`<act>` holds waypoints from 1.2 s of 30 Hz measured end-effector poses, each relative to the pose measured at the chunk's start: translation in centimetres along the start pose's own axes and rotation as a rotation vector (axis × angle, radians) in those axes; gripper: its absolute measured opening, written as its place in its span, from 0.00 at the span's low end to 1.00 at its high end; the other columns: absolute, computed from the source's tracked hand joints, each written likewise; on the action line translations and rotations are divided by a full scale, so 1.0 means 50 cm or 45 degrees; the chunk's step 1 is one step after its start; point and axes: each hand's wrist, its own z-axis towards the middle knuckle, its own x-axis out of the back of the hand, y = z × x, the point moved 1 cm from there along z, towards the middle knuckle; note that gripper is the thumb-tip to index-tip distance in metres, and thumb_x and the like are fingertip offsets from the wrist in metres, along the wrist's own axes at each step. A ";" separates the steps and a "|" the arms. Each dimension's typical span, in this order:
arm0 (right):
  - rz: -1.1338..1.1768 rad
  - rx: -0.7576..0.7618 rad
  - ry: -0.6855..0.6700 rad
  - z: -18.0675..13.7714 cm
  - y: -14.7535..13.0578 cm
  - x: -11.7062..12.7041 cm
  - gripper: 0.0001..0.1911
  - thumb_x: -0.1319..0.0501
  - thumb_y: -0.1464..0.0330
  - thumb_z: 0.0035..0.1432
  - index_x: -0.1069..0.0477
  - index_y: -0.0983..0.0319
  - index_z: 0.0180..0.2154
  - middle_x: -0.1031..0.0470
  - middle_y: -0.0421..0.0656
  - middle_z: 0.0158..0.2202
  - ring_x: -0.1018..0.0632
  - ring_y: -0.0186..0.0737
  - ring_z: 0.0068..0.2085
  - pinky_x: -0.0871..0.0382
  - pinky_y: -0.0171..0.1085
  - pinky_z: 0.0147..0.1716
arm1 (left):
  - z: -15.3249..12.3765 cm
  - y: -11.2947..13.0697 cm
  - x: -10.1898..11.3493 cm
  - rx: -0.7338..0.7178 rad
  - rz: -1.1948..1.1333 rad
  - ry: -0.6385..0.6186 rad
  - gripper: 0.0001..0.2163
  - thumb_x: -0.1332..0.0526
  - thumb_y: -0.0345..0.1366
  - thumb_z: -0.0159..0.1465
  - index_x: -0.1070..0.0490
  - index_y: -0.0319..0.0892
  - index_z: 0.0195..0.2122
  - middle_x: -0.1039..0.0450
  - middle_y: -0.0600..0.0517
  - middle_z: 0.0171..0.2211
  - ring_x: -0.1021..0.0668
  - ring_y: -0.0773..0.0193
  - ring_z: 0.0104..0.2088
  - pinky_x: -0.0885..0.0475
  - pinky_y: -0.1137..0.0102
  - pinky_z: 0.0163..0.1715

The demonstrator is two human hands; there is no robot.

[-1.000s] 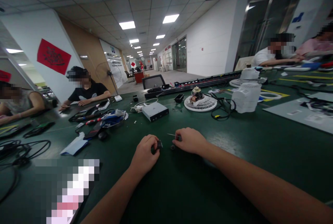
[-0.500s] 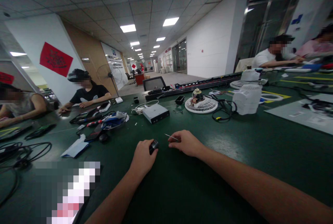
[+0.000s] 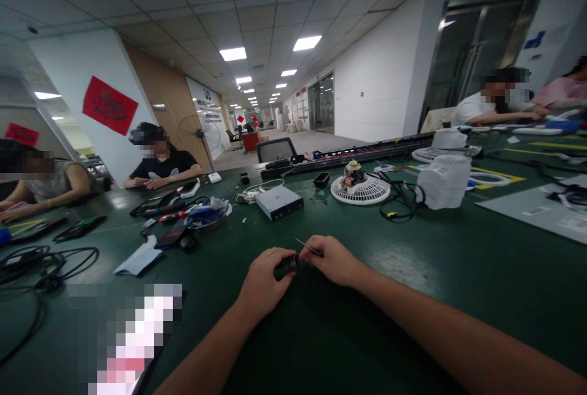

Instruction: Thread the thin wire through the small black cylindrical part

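While the left hand point(image 3: 263, 279) grips a black, seemingly cylindrical piece point(image 3: 285, 267), the right hand point(image 3: 334, 260) pinches a thin rod point(image 3: 304, 244).

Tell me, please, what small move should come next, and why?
The left hand should perhaps steady the black cylinder it holds, because the cylinder's end is right beside the right hand, which also holds a thin rod whose tip points past the cylinder.

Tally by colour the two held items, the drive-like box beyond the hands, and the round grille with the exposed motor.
Black: 1 (cylinder, left hand)
Silver-grey: 2 (thin tool, right hand; drive-like box)
White: 1 (round grille)
Total: 4
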 end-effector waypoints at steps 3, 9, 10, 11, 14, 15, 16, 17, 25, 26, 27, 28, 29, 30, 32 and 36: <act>-0.056 -0.087 0.000 -0.001 0.003 -0.002 0.07 0.39 0.73 0.53 0.23 0.62 0.35 0.24 0.40 0.30 0.25 0.36 0.31 0.34 0.34 0.31 | -0.001 0.002 -0.003 0.020 0.025 0.003 0.14 0.37 0.28 0.57 0.27 0.46 0.45 0.24 0.50 0.42 0.24 0.58 0.44 0.30 0.64 0.46; -0.347 -0.048 0.083 -0.002 -0.006 -0.010 0.09 0.40 0.66 0.56 0.23 0.60 0.37 0.25 0.43 0.39 0.25 0.38 0.35 0.34 0.35 0.33 | 0.001 -0.015 -0.007 0.150 0.191 0.086 0.16 0.40 0.21 0.52 0.27 0.44 0.40 0.25 0.51 0.40 0.25 0.58 0.43 0.32 0.64 0.45; -0.367 -0.046 0.072 0.000 -0.009 -0.014 0.10 0.40 0.65 0.57 0.23 0.59 0.39 0.25 0.44 0.41 0.25 0.38 0.36 0.34 0.35 0.33 | 0.002 -0.019 -0.006 0.177 0.219 0.105 0.16 0.40 0.21 0.51 0.27 0.44 0.39 0.25 0.51 0.39 0.25 0.58 0.43 0.32 0.64 0.45; -0.396 -0.046 0.057 0.002 -0.013 -0.018 0.11 0.40 0.63 0.56 0.23 0.59 0.41 0.26 0.44 0.43 0.24 0.39 0.38 0.33 0.36 0.35 | 0.003 -0.024 -0.004 0.213 0.247 0.119 0.16 0.40 0.21 0.51 0.28 0.44 0.38 0.25 0.51 0.39 0.25 0.58 0.43 0.33 0.65 0.44; -0.530 -0.022 -0.032 0.010 -0.023 -0.032 0.15 0.40 0.60 0.57 0.24 0.56 0.45 0.27 0.44 0.46 0.24 0.42 0.41 0.34 0.38 0.39 | 0.004 -0.037 -0.001 0.353 0.293 0.137 0.15 0.40 0.21 0.50 0.29 0.43 0.37 0.26 0.50 0.38 0.25 0.58 0.41 0.33 0.65 0.43; -0.577 -0.012 -0.069 0.011 -0.025 -0.034 0.15 0.41 0.60 0.58 0.24 0.54 0.45 0.27 0.43 0.46 0.24 0.42 0.40 0.34 0.38 0.38 | 0.005 -0.042 -0.001 0.388 0.291 0.136 0.15 0.40 0.21 0.50 0.29 0.43 0.37 0.26 0.50 0.38 0.25 0.58 0.41 0.33 0.65 0.43; -0.610 -0.008 -0.103 0.012 -0.026 -0.036 0.14 0.42 0.60 0.59 0.24 0.54 0.45 0.27 0.43 0.46 0.24 0.41 0.38 0.34 0.39 0.37 | 0.005 -0.046 -0.001 0.407 0.280 0.128 0.15 0.41 0.21 0.50 0.28 0.43 0.37 0.26 0.50 0.38 0.25 0.58 0.41 0.33 0.65 0.43; -0.629 -0.012 -0.127 0.012 -0.026 -0.036 0.13 0.42 0.61 0.59 0.23 0.54 0.43 0.27 0.43 0.44 0.24 0.41 0.37 0.35 0.38 0.36 | 0.005 -0.049 -0.002 0.410 0.266 0.114 0.16 0.41 0.21 0.49 0.28 0.42 0.37 0.26 0.50 0.38 0.25 0.58 0.42 0.33 0.65 0.44; -0.242 -0.085 -0.154 -0.003 -0.018 -0.002 0.08 0.38 0.64 0.56 0.23 0.60 0.36 0.24 0.42 0.35 0.26 0.38 0.35 0.36 0.34 0.31 | 0.001 -0.029 -0.005 0.232 0.063 -0.044 0.18 0.41 0.22 0.53 0.26 0.43 0.43 0.24 0.50 0.41 0.24 0.58 0.43 0.32 0.64 0.47; -0.210 -0.079 -0.162 -0.004 -0.018 0.000 0.08 0.38 0.65 0.56 0.23 0.60 0.35 0.24 0.41 0.34 0.26 0.37 0.34 0.37 0.34 0.31 | 0.000 -0.021 -0.004 0.178 0.014 -0.084 0.18 0.40 0.22 0.53 0.26 0.43 0.44 0.24 0.50 0.42 0.24 0.59 0.44 0.31 0.65 0.47; -0.188 -0.066 -0.169 -0.006 -0.019 0.001 0.07 0.37 0.65 0.55 0.23 0.61 0.35 0.24 0.41 0.33 0.26 0.37 0.33 0.37 0.33 0.31 | -0.001 -0.013 -0.004 0.122 -0.035 -0.125 0.18 0.40 0.22 0.54 0.25 0.44 0.45 0.24 0.50 0.42 0.24 0.59 0.44 0.31 0.65 0.47; -0.170 -0.054 -0.178 -0.006 -0.020 0.001 0.07 0.36 0.65 0.54 0.23 0.61 0.34 0.24 0.41 0.33 0.26 0.36 0.33 0.37 0.33 0.30 | -0.002 -0.006 -0.003 0.075 -0.077 -0.155 0.19 0.40 0.23 0.54 0.25 0.44 0.46 0.24 0.50 0.43 0.24 0.60 0.45 0.31 0.66 0.48; -0.152 -0.050 -0.188 -0.006 -0.019 0.001 0.07 0.36 0.64 0.54 0.23 0.61 0.33 0.25 0.40 0.32 0.26 0.36 0.32 0.38 0.33 0.30 | -0.003 -0.002 -0.003 0.047 -0.109 -0.170 0.19 0.40 0.23 0.55 0.26 0.45 0.47 0.24 0.51 0.44 0.24 0.60 0.46 0.31 0.66 0.49; -0.136 -0.058 -0.193 -0.006 -0.019 0.000 0.08 0.35 0.63 0.53 0.23 0.61 0.32 0.25 0.40 0.31 0.27 0.35 0.31 0.38 0.32 0.28 | -0.004 0.000 -0.003 0.035 -0.128 -0.175 0.19 0.40 0.24 0.55 0.26 0.45 0.47 0.24 0.51 0.45 0.24 0.60 0.46 0.31 0.66 0.50; -0.123 -0.105 -0.166 -0.005 -0.014 -0.001 0.09 0.34 0.62 0.51 0.24 0.61 0.30 0.25 0.39 0.28 0.27 0.34 0.29 0.40 0.32 0.26 | -0.006 0.000 -0.003 0.046 -0.139 -0.167 0.19 0.39 0.24 0.55 0.26 0.45 0.48 0.24 0.50 0.46 0.24 0.59 0.47 0.31 0.64 0.51; -0.089 -0.161 -0.121 -0.003 -0.004 0.001 0.11 0.30 0.62 0.45 0.25 0.62 0.29 0.26 0.37 0.25 0.29 0.34 0.27 0.41 0.31 0.24 | -0.010 -0.004 -0.001 0.031 -0.168 -0.158 0.20 0.37 0.24 0.54 0.25 0.45 0.48 0.23 0.50 0.46 0.24 0.59 0.47 0.31 0.63 0.51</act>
